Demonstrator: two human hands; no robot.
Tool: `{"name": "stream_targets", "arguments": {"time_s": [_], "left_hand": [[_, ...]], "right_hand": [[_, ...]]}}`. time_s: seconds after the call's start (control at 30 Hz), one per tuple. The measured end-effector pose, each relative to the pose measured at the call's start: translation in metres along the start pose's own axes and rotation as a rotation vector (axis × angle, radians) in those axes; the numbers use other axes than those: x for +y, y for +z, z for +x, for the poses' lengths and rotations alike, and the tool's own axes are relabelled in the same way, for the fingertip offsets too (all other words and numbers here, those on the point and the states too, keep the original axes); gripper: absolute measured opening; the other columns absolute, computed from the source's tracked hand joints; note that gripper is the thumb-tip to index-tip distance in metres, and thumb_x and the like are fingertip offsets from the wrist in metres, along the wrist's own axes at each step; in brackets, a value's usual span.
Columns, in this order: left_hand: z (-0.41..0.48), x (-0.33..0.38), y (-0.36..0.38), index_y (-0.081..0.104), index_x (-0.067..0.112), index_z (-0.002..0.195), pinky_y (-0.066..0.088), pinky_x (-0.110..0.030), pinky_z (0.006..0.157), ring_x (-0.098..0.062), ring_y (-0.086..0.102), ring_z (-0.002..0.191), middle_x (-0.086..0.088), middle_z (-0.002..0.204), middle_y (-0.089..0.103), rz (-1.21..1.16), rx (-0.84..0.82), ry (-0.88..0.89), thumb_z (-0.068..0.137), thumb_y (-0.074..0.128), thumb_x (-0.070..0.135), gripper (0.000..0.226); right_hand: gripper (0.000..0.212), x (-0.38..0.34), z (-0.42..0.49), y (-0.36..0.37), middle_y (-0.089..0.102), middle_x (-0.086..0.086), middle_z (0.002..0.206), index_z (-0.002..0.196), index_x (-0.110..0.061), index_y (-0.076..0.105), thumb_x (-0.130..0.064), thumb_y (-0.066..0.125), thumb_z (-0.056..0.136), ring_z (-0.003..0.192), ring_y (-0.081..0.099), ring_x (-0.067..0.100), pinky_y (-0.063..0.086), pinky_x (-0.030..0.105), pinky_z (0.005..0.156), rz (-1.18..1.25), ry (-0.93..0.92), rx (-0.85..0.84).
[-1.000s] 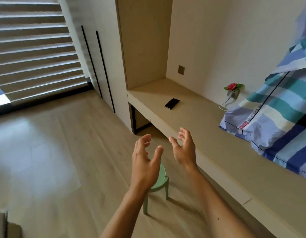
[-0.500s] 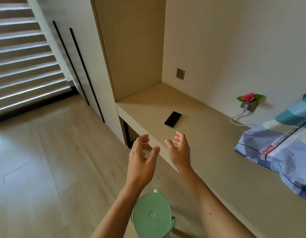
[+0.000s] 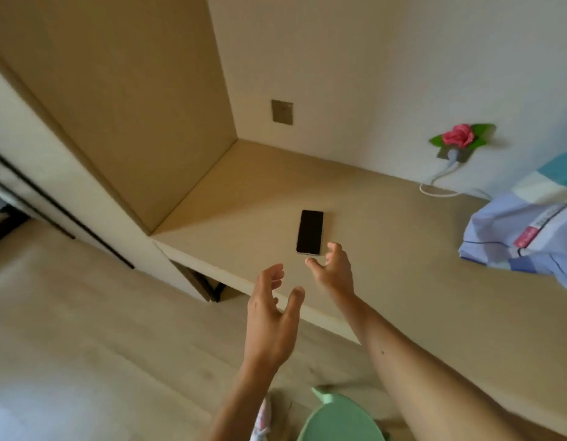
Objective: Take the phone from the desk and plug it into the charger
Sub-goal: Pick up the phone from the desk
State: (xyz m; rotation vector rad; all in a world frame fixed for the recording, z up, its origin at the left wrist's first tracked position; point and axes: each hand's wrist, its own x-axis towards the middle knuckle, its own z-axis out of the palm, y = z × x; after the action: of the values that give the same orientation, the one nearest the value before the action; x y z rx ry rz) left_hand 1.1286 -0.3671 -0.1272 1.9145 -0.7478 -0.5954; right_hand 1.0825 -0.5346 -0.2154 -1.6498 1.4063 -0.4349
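Reaching right hand [image 3: 334,270], fingers spread and empty, just short of the slim black glass-faced phone [image 3: 309,232] lying flat near the beige wooden desk's [image 3: 387,249] front edge. Left hand [image 3: 271,316] spread too, off the desk. Phone likely light, stiff, slick, breakable; pinch its long side edges. White charger cable [image 3: 434,186] at back edge.

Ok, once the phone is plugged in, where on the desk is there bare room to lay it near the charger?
Bare desk runs between the phone and the striped bedding, up to the white cable below the charger. The back left corner under the wall plate is bare too. The right end is crowded by bedding.
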Motion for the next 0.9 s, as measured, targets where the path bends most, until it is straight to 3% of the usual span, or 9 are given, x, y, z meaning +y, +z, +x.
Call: {"name": "stream_targets", "arguments": {"time_s": [0.13,0.3,0.5,0.77,0.9], "left_hand": [[0.070,-0.012,-0.021,0.049,0.029,0.134,0.050,-0.039,0.099,-0.006,0.053,0.121,0.013,0.132,0.057,0.012,-0.080,0.023,0.090,0.058,0.041,0.047],[0.143,-0.039,-0.040,0.050,0.025,0.135,0.049,-0.040,0.100,-0.006,0.054,0.122,0.011,0.133,0.058,-0.015,-0.155,0.019,0.092,0.060,0.034,0.045],[0.179,-0.066,-0.055,0.051,0.027,0.133,0.051,-0.041,0.099,-0.005,0.054,0.121,0.014,0.131,0.058,-0.045,-0.154,-0.037,0.088,0.059,0.039,0.047],[0.202,-0.102,-0.061,0.051,0.024,0.134,0.050,-0.045,0.099,-0.011,0.056,0.121,0.010,0.129,0.059,-0.031,-0.202,-0.101,0.091,0.063,0.024,0.044],[0.206,-0.110,-0.061,0.050,0.024,0.134,0.050,-0.047,0.099,-0.014,0.056,0.120,0.009,0.129,0.059,-0.019,-0.210,-0.104,0.091,0.062,0.030,0.045]], "right_hand": [[0.087,-0.024,0.065,0.044,0.049,0.010,0.155,0.156,-0.015,0.035,-0.047,0.076,0.086,0.135,0.058,0.030,0.051,0.042,0.101,-0.093,0.131,0.055],[0.099,-0.034,0.138,0.091,0.047,0.013,0.153,0.156,-0.010,0.032,-0.052,0.078,0.079,0.138,0.053,0.035,0.050,0.050,0.106,-0.232,0.234,0.124],[0.109,-0.005,0.181,0.115,0.041,0.017,0.154,0.154,-0.007,0.029,-0.060,0.080,0.074,0.142,0.043,0.037,0.043,0.051,0.108,-0.358,0.386,0.171],[0.084,0.010,0.209,0.137,0.049,0.018,0.143,0.139,-0.003,0.046,-0.054,0.078,0.081,0.134,0.048,0.036,0.045,0.046,0.105,-0.429,0.457,0.226],[0.082,0.016,0.216,0.136,0.049,0.018,0.141,0.135,-0.004,0.050,-0.048,0.086,0.075,0.132,0.049,0.037,0.048,0.044,0.104,-0.304,0.527,0.237]]}}
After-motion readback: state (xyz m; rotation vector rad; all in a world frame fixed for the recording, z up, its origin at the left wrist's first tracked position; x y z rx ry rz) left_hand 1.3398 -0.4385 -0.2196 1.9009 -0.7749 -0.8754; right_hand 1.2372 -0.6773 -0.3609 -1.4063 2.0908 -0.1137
